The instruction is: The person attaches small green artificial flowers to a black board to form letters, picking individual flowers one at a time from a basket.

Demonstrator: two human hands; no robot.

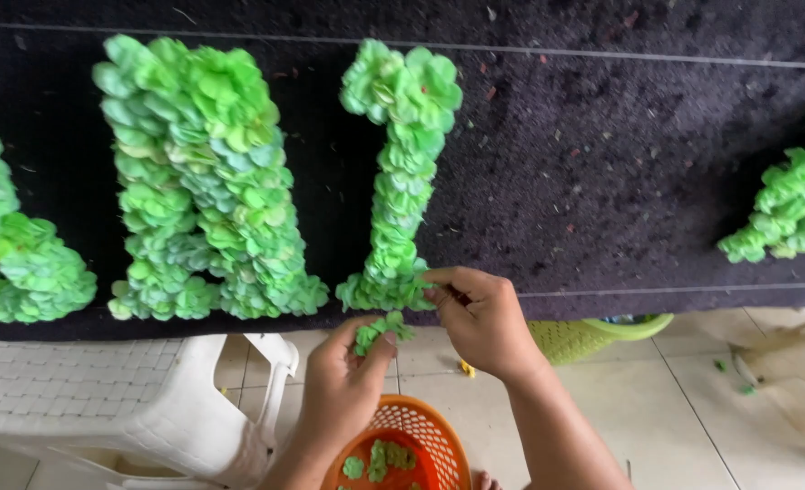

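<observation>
**Green paper letters on a dark board**

Dark fuzzy board fills the top two thirds of the frame, with big shapes built from ruffled green paper flowers stuck on it. The narrow flower column sits just left of centre. Right hand is at the column's bottom end, grip pinched tight on something small and dark against the board; can't tell what it is. Left hand, just below, has its fingertips closed on a loose green flower. Bottom centre, an orange basket holds more green pieces. White plastic stool lower left, tiled floor underneath.
</observation>
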